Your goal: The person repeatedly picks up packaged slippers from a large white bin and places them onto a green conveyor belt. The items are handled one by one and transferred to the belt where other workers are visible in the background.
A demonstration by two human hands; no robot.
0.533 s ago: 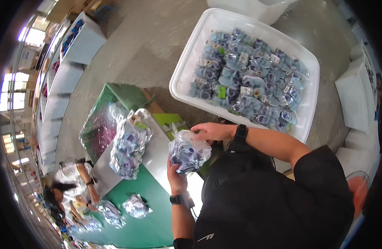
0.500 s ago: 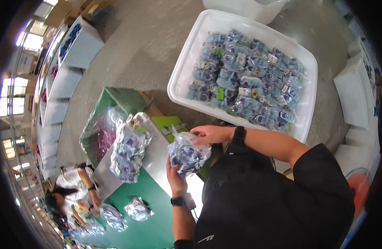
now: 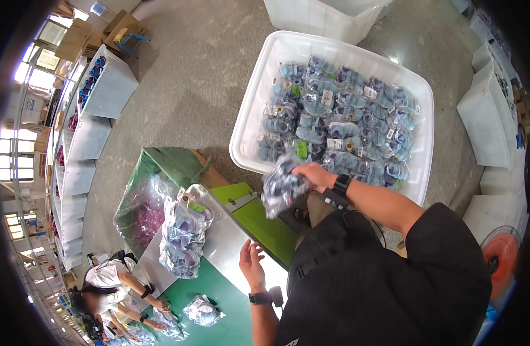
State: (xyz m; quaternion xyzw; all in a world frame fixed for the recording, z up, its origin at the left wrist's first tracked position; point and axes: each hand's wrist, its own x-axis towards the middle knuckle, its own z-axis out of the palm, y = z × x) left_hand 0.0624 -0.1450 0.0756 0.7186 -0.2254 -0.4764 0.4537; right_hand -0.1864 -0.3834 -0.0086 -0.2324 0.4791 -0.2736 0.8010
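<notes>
My right hand grips a clear plastic bag by its edge. The bag holds purple and grey-blue pieces that look like small shoes, and it hangs just off the near-left corner of a large white tub. Inside the tub lie several rows of similar bagged items. My left hand holds nothing; its fingers are apart over the metal edge of the worktable. Beside it on the table, more filled bags are heaped together.
Another bag lies on the green tabletop. At the lower left a co-worker handles bags. A green sack stands behind the table, white bins line the left, and a red fan is at right.
The bag has moved right and away from the table toward the tub in my right hand. My left hand has let go of it and stays over the table.
</notes>
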